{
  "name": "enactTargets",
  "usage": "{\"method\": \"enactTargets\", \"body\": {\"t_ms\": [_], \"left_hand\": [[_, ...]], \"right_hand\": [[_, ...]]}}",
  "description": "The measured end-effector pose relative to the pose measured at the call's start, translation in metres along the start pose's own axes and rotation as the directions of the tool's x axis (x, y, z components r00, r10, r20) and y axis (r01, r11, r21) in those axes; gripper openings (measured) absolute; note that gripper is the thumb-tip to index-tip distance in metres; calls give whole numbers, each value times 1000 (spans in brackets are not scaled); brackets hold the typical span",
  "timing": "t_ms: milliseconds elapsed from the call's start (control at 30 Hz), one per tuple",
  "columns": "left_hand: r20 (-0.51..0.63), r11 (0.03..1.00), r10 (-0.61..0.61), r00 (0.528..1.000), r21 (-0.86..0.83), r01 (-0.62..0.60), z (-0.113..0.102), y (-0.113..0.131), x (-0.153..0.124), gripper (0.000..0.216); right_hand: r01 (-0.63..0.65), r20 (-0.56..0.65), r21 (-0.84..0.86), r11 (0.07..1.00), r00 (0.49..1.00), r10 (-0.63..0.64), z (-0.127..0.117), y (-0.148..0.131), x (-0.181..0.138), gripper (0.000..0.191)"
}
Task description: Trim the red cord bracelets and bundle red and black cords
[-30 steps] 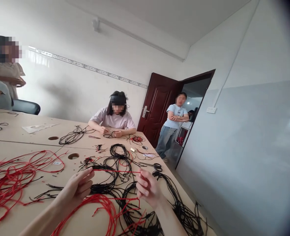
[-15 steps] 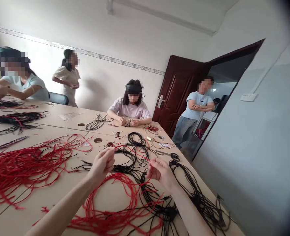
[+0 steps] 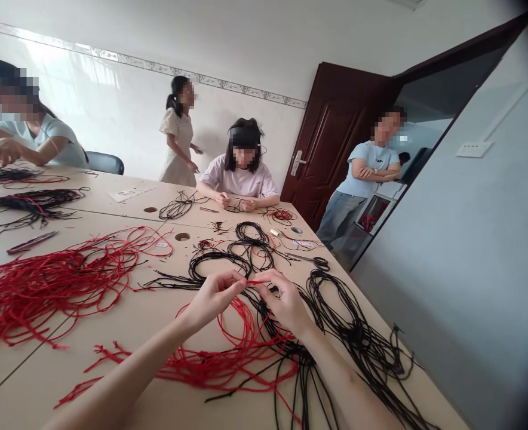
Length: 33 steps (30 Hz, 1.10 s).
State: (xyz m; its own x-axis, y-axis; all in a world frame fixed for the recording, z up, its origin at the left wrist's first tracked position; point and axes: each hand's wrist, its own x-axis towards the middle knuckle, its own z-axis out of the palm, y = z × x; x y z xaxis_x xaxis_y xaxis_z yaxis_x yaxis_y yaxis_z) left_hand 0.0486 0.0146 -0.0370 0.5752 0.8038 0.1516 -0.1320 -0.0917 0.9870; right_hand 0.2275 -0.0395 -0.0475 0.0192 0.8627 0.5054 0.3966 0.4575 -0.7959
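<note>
Between my fingertips, above the table, is a short stretch of red cord (image 3: 251,282). My left hand (image 3: 217,297) pinches it from the left, and my right hand (image 3: 282,298) pinches it from the right, the two sets of fingertips almost touching. The cord's ends are hidden by my fingers. Below my hands lies a looped bundle of red cords (image 3: 210,371), partly covered by my left forearm. Bundles of black cord (image 3: 221,263) are spread behind and beside my hands, one of them (image 3: 358,334) to the right of my right hand.
A large heap of red cords (image 3: 67,280) covers the left of the table (image 3: 17,382). Black-handled scissors (image 3: 320,263) lie at the right, tweezers (image 3: 31,242) at the left. A co-worker (image 3: 241,167) sits opposite, another (image 3: 31,131) at far left; two more people stand behind.
My hands have come together from apart, bringing the stretched red cord down to a short length between my fingertips. The standing person behind has moved right, and my view has shifted slightly.
</note>
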Motion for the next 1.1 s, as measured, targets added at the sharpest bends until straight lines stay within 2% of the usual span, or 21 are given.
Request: {"method": "enactTargets", "body": {"t_ms": [200,400,500,633,767,900,1000,1100], "left_hand": [[34,996,-42,999,-72,44,-9,-2,4,29],[-6,952,-48,999,-303,44,-25,-2,12,29],[-42,913,-40,998,-407,20,-32,-2,16,29],[-49,888,-42,998,-460,15,-37,-3,18,29],[-6,895,-90,996,-440,78,-36,-4,18,26],[40,901,-106,994,-419,113,-32,-5,17,32],[75,906,-108,991,-402,129,-29,-7,16,35],[64,914,-103,993,-389,120,-26,-9,16,35]], "right_hand": [[-56,-163,131,990,984,78,-8,4,1,15],[-34,-384,396,918,902,199,-29,13,14,23],[-4,-439,478,878,865,244,-38,13,19,25],[13,-460,518,855,848,265,-43,9,20,27],[31,-485,506,862,837,255,-45,7,20,29],[24,-514,433,901,828,225,-52,12,21,26],[-8,-538,314,949,823,185,-57,20,23,25],[-26,-568,113,993,819,86,-55,23,22,22]]}}
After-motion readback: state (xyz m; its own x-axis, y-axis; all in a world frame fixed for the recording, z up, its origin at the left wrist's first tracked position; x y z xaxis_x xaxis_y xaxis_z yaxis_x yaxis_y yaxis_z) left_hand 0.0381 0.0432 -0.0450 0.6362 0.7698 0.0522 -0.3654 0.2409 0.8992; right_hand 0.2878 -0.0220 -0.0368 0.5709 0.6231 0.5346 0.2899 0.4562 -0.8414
